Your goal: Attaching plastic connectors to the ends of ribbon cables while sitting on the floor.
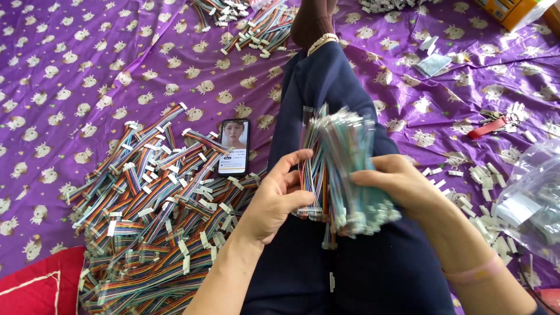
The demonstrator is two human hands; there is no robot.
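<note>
Both my hands, left [274, 201] and right [396, 184], have fingers clamped on a ribbon-cable bundle [341, 169], a loose cable pile [157, 216] at nine o'clock.

Both bare arms come up from the bottom of the frame and meet near the middle. The left hand [274, 201] is turned palm up, its fingers curled and its thumb stretched to the right. The right hand [402, 184] is bent at the wrist, its fingers closed; the fingertips seem hidden. A dark-trousered leg [326, 93] stretches toward the top.
</note>
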